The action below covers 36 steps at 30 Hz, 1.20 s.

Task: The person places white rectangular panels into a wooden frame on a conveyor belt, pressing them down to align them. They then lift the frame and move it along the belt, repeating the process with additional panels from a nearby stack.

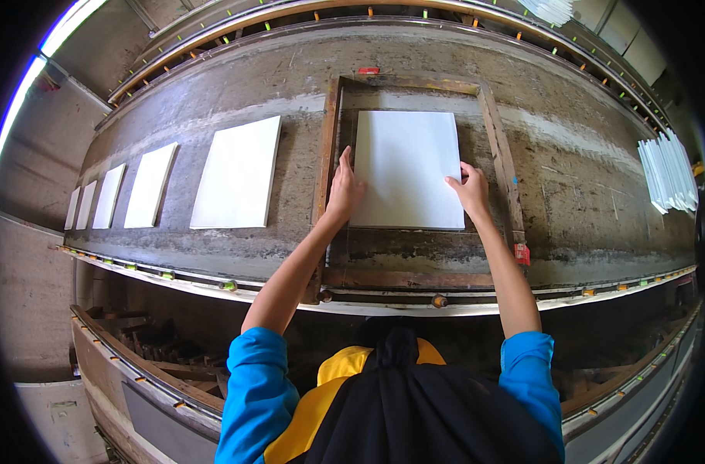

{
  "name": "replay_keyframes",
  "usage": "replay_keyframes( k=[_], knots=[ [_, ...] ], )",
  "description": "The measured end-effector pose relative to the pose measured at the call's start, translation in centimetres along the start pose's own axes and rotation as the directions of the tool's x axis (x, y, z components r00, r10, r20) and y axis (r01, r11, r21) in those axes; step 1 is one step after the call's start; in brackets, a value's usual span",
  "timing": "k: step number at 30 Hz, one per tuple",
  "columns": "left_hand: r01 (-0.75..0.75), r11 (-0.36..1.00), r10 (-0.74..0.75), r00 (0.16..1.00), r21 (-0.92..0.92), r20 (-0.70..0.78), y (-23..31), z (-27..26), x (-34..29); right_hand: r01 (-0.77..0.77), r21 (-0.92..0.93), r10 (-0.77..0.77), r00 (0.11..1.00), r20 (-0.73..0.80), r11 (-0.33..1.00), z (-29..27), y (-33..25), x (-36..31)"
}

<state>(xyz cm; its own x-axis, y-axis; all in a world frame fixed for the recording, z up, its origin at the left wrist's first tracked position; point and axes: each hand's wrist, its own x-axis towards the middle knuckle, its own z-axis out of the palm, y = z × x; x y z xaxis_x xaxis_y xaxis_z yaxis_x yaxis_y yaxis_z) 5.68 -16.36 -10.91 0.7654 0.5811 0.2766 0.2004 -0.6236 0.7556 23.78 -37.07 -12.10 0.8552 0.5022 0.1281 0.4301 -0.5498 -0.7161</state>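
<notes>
Hands apart, one on each side of the white panel (410, 170). Panel lies flat on the worktop (584, 193), inside the wooden frame (498, 139), bars on all four sides, nearer its left bar than the near one.

Left hand (345, 188): flat along the panel's left edge, fingers extended and pointing away from the body, thumb toward the panel. Between panel and left bar. Not wrapped around anything.

Right hand (468, 188): at the right edge, thumb over the top face, fingers bent just beside it. Can't tell if it's actually pinching.

Left of the frame: row of five more white panels (236, 174), flat, well apart from the hands, spaced out along the worktop. Far right: white stack (668, 173), sheets fanned unevenly.

Red piece (368, 70) just beyond the frame's far bar; red tag (522, 254) at the right bar, near end. Rail (399, 309) along the near edge carries small green and orange fittings (228, 285). Blue sleeves (261, 371) sit around the elbows.
</notes>
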Motion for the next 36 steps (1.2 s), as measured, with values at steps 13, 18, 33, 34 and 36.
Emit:
replay_keyframes(
  k=[13, 18, 33, 34, 36],
  knots=[
    [0.064, 0.974, -0.093, 0.987, 0.216, 0.128, 1.4, -0.8, -0.4, 0.003, 0.025, -0.004, 1.0, 0.019, 1.0, -0.2, 0.3, -0.4],
    [0.113, 0.962, -0.142, 0.985, 0.25, 0.101, 1.3, -0.7, -0.6, 0.035, 0.029, -0.035, 0.999, -0.01, 0.999, 0.0, 0.4, -0.7],
    [0.054, 0.951, -0.105, 0.982, 0.304, 0.156, 1.7, -0.7, -1.2, 0.056, 0.027, -0.056, 0.998, -0.013, 0.998, 0.1, 0.5, -0.7],
    [0.043, 0.95, -0.094, 0.984, 0.31, 0.15, 1.7, -0.6, -1.3, 0.06, 0.021, -0.06, 0.998, -0.011, 0.998, 0.0, 0.6, -0.6],
    [0.075, 0.944, -0.127, 0.982, 0.321, 0.143, 1.8, -0.4, -1.3, 0.052, 0.012, -0.052, 0.999, -0.005, 0.999, 0.0, 0.5, -0.5]
  ],
)
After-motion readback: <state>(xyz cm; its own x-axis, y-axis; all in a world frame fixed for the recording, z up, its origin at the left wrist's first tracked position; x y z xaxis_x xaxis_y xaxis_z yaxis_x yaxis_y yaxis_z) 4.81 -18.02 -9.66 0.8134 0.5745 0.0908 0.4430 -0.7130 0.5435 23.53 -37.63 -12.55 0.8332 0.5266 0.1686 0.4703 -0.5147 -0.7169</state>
